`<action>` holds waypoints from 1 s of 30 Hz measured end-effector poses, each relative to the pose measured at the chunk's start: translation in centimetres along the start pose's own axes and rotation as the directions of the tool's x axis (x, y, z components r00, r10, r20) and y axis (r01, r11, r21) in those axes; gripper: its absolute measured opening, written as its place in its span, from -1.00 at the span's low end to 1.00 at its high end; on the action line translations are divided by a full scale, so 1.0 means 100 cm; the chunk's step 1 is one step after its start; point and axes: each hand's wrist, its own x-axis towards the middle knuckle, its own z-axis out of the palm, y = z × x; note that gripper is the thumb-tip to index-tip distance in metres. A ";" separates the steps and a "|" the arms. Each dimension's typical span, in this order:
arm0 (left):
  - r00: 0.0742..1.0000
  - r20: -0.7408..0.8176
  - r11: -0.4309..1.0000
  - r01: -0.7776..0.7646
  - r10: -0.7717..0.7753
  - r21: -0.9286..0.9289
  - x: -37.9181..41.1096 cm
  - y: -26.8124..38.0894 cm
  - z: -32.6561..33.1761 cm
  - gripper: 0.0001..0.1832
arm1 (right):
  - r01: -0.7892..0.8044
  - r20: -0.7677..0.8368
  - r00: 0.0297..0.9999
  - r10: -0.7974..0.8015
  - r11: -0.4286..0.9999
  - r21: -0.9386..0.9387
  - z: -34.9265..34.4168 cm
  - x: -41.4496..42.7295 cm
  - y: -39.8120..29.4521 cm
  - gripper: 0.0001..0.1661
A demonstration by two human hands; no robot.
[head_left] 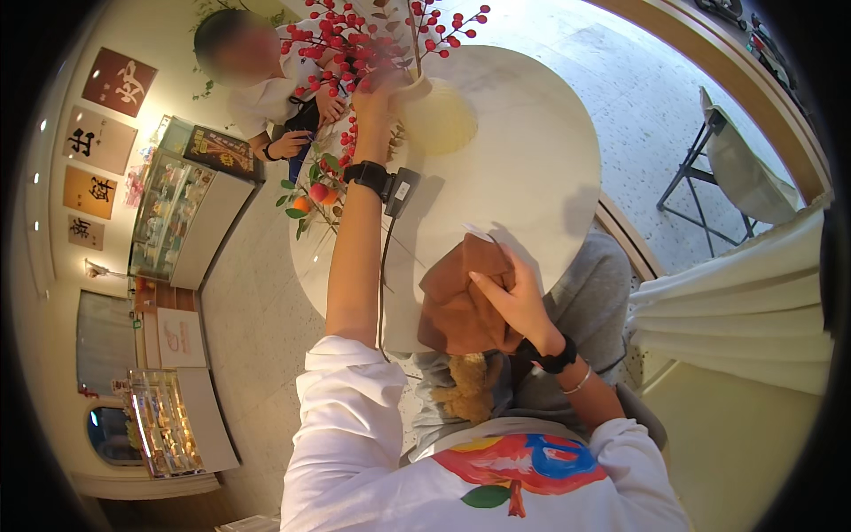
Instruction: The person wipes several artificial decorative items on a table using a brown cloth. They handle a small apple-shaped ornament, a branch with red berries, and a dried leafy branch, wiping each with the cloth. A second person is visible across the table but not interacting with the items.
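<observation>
My left arm reaches across the round table [532, 166]. My left hand [380, 86] is beside the mouth of a pale yellow ribbed vase [439, 120], among red berry branches [346, 46]. Blur hides its fingers, so its grip cannot be made out. My right hand [512, 289] holds a crumpled brown cloth [459, 299] with a white tag, at the table's near edge, thumb on top. Just below the cloth, a curly light-brown furry thing [469, 389] rests at my lap. Leafy stems with orange and red fruits [319, 193] lean left of the vase.
A person [266, 106] sits across at the far left of the table. A folding chair [738, 159] stands at the right, past a wooden frame. White curtains [738, 326] hang at my right. Glass display cases [173, 206] line the left wall.
</observation>
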 end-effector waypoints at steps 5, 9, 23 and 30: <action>0.977 0.180 0.990 0.128 -0.116 -0.056 0.010 -0.009 -0.020 -0.79 | 0.003 0.014 1.000 -0.002 0.997 -0.079 -0.001 -0.001 -0.002 -0.45; 0.961 0.251 0.986 0.139 -0.113 -0.091 0.004 -0.004 -0.023 -0.74 | -0.024 0.029 0.999 0.027 0.996 -0.088 -0.001 -0.001 -0.007 -0.44; 0.911 -0.042 0.852 -0.365 0.410 0.376 -0.051 0.011 -0.007 -0.73 | -0.040 0.038 0.998 0.042 0.998 -0.041 -0.002 0.001 -0.015 -0.44; 0.917 0.004 0.697 -0.305 0.398 0.649 -0.049 0.024 0.021 -0.73 | 0.009 0.018 1.000 -0.009 0.999 -0.043 0.003 0.000 -0.018 -0.53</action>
